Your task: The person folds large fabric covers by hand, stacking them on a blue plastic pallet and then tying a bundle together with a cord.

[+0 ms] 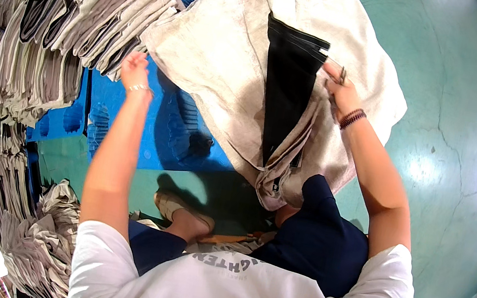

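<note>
A large pale beige fabric piece [231, 40] lies spread over the blue sheet and the floor, its lower end bunched near my knee. Sewn to it is a black panel [288, 75] that narrows downward, with a strip like a zip along its top edge. My right hand [343, 91] is closed at the upper right corner of this panel, pinching its edge. A small dark metal object or ring shows at its fingers; I cannot tell which. My left hand [134, 71], slightly blurred, hovers by the fabric's left corner with fingers loosely bent and nothing visible in them.
Tall stacks of folded beige and black fabric pieces [98, 5] line the left side. Further down lies a crumpled heap of fabric [51, 231]. The blue sheet [183, 140] covers part of the green floor [445, 120]. My sandalled foot [183, 212] rests below the sheet.
</note>
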The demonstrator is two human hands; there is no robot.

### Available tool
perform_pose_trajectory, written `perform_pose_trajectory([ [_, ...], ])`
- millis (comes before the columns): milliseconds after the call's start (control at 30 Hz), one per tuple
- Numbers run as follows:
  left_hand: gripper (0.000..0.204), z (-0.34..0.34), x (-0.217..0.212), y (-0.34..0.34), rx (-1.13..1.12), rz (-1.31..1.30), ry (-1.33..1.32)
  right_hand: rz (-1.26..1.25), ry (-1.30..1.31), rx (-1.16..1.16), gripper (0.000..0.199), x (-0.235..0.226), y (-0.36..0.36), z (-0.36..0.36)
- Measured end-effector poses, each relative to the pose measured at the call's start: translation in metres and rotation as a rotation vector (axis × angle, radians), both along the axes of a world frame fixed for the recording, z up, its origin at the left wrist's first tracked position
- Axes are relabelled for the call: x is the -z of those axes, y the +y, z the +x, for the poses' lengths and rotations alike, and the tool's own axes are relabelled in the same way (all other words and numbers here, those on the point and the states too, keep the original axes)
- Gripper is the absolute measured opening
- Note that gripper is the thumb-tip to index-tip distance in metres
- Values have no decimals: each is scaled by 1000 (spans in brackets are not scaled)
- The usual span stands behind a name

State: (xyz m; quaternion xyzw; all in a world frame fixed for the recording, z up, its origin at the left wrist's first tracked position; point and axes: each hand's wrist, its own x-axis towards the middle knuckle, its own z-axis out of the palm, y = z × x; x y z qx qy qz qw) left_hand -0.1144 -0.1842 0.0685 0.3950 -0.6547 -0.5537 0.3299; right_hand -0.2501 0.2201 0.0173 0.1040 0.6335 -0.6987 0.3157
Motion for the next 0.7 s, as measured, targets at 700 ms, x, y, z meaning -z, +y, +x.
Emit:
perform_pose_trajectory([
  [700,35,89,35,175,723,-578,-625,241,249,-224,27,7,-58,-5],
])
